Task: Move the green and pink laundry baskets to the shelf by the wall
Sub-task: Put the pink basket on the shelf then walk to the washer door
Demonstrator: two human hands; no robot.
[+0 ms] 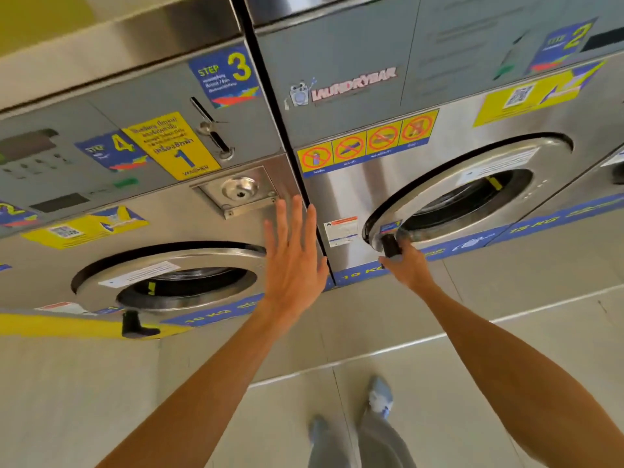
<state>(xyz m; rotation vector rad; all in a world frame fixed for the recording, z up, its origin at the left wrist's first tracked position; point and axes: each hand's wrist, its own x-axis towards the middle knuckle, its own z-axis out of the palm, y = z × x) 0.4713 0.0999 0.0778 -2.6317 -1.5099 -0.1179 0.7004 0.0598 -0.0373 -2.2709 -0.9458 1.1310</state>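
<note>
No green or pink laundry basket and no shelf is in view. I face a row of steel front-loading washing machines. My right hand (403, 265) is closed around the black door handle (391, 245) of the right washing machine's round door (466, 194). My left hand (293, 255) is held flat with fingers spread, near the front panel of the left washing machine (152, 211), beside the seam between the two machines. It holds nothing.
The left machine's round door (175, 282) is closed, its black handle (135, 325) pointing down. A third machine (607, 170) shows at the far right. Pale tiled floor (506, 298) lies below, with my feet (380, 396) on it.
</note>
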